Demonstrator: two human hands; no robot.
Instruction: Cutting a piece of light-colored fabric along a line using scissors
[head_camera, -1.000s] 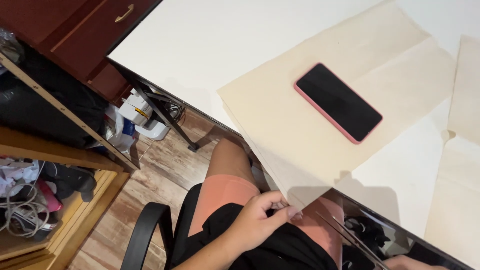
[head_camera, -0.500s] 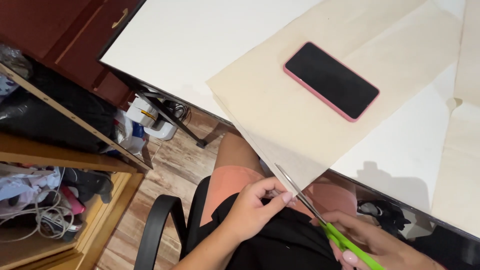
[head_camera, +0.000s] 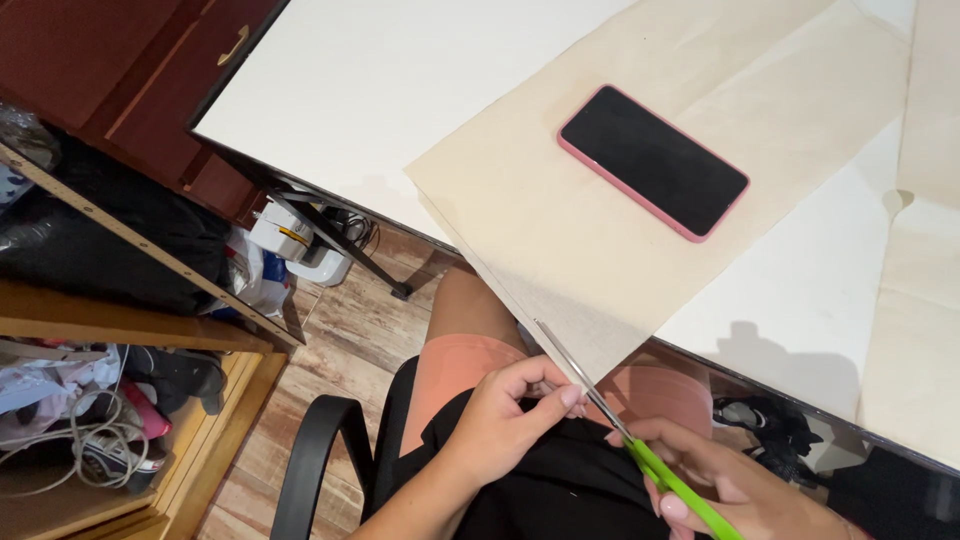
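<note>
At the near edge of the white worktop (head_camera: 400, 90), a cream fabric sheet (head_camera: 600, 240) overhangs, bare worktop beyond it. The left hand (head_camera: 505, 415) pinches the fabric's hanging edge; the right hand (head_camera: 740, 490), grip closed on green-handled scissors (head_camera: 640, 450), has brought the blades up onto that edge since earlier. A pink-cased phone (head_camera: 652, 160) lies on the fabric.

a white table (head_camera: 400, 90) carries cream fabric sheets (head_camera: 560, 230), with a pink-cased phone (head_camera: 652, 161) on top.

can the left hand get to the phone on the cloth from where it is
Probably yes. The left hand sits below the table edge, pinching the cloth near the scissors. The phone lies face up on the cloth with nothing lying between them, though the hand must let go first.
</note>
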